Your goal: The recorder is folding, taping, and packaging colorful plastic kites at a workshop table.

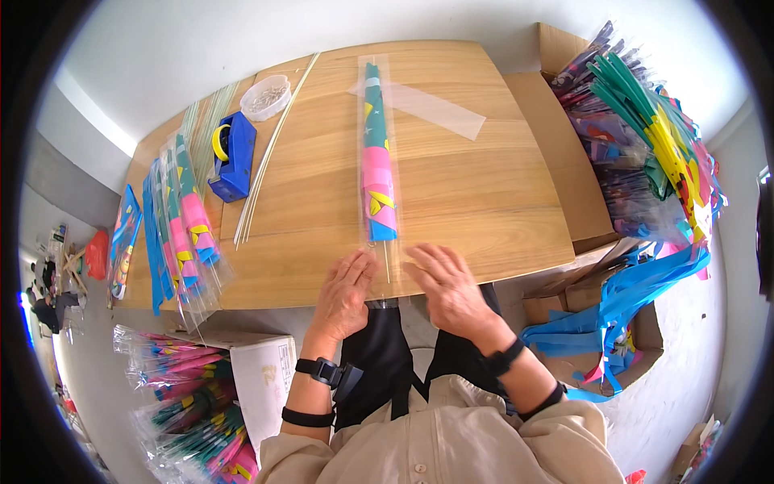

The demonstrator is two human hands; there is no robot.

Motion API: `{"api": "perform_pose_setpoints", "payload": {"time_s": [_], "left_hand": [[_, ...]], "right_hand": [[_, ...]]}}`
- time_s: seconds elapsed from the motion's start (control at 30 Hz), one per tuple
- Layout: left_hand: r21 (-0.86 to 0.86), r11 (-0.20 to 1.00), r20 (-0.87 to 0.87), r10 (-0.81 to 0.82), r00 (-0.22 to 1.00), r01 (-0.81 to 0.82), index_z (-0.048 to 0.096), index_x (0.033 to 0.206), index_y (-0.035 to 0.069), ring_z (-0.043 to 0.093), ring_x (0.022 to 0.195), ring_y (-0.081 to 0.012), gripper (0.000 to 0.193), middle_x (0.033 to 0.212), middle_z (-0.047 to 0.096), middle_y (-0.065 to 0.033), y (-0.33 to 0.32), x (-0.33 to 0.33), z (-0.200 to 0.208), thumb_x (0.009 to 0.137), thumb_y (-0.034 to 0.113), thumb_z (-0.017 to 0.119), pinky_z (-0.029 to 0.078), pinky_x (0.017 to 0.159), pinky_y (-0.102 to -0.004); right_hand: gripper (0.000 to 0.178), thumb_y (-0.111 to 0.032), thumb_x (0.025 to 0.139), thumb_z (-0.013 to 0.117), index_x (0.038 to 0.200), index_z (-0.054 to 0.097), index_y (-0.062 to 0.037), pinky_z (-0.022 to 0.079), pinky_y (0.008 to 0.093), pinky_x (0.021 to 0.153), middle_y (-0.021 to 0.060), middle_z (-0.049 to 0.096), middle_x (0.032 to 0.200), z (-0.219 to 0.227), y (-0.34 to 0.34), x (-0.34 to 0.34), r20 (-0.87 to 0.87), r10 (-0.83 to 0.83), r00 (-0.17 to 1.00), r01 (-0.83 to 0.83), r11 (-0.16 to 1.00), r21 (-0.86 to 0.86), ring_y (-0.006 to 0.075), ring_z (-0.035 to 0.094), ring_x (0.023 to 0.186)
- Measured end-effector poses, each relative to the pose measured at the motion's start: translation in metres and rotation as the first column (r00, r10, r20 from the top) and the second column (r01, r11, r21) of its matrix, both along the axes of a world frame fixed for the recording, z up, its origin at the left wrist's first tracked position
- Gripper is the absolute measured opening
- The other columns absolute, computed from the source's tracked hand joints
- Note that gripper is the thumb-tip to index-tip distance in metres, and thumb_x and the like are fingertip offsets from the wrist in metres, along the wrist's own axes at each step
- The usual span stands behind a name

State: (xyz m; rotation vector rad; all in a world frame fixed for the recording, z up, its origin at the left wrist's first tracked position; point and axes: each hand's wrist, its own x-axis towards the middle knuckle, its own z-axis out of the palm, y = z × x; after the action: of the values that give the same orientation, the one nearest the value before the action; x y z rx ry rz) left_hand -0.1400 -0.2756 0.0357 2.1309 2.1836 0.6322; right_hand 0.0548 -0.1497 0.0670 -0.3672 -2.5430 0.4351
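Note:
A roll of thin printed material (pixel 376 165) in green, pink and blue lies lengthwise on the table inside a long clear plastic sleeve (pixel 394 270). A thin pale rod sticks out of its near end. My left hand (pixel 345 297) rests by the left edge of the sleeve's near end, fingers stretched out. On the other side, my right hand (pixel 453 292) has its fingers extended toward the sleeve's right edge. Neither hand shows anything gripped, though the fingertips' contact with the clear film is hard to make out. Another flat clear sleeve (pixel 439 110) lies slantwise beyond the roll.
On the wooden table (pixel 484 202) are a blue tape dispenser (pixel 235 157), a clear tub of small pieces (pixel 266 97), thin pale rods (pixel 274 153) and several packed rolls (pixel 181 218). Boxes of colourful bundles (pixel 637 145) flank the right; more packed bundles (pixel 193 403) stand lower left.

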Motion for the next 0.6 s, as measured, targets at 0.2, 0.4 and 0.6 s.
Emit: {"api": "perform_pose_setpoints", "payload": {"time_s": [0.2,0.4,0.6], "left_hand": [[-0.094,0.991,0.043,-0.088,0.995,0.092,0.056,0.125,0.004,0.046,0.128,-0.0325,0.069,0.131,0.052,-0.0121,0.001,-0.004,0.001,0.057,-0.006,0.063,0.037,0.109,-0.0428],[-0.073,0.997,0.185,-0.015,0.983,0.029,0.058,0.121,0.005,0.051,0.116,-0.0329,0.062,0.120,0.055,-0.0103,-0.005,-0.002,-0.002,0.060,-0.004,0.068,0.042,0.102,-0.0412],[0.027,0.999,0.133,-0.030,0.991,0.027,0.063,0.113,0.007,0.054,0.110,-0.0306,0.052,0.115,0.057,-0.0080,-0.006,0.002,-0.009,0.064,0.011,0.080,0.045,0.096,-0.0421]], "right_hand": [[0.052,0.003,0.075,0.055,0.126,0.054,-0.0034,0.034,0.0491,0.110,0.0130,0.054,0.135,-0.037,0.009,-0.038,0.113,0.067,0.991,-0.063,0.997,-0.038,0.0287,0.046,0.130],[0.047,0.000,0.075,0.061,0.121,0.059,-0.0067,0.032,0.0491,0.112,0.0099,0.054,0.135,-0.061,0.015,-0.003,0.162,0.024,0.987,-0.021,1.000,-0.018,0.0271,0.046,0.130],[0.047,-0.006,0.072,0.067,0.119,0.061,-0.0080,0.031,0.0491,0.114,0.0094,0.056,0.134,-0.051,0.013,0.007,0.182,0.067,0.981,-0.053,0.995,-0.080,0.0280,0.047,0.130]]}}
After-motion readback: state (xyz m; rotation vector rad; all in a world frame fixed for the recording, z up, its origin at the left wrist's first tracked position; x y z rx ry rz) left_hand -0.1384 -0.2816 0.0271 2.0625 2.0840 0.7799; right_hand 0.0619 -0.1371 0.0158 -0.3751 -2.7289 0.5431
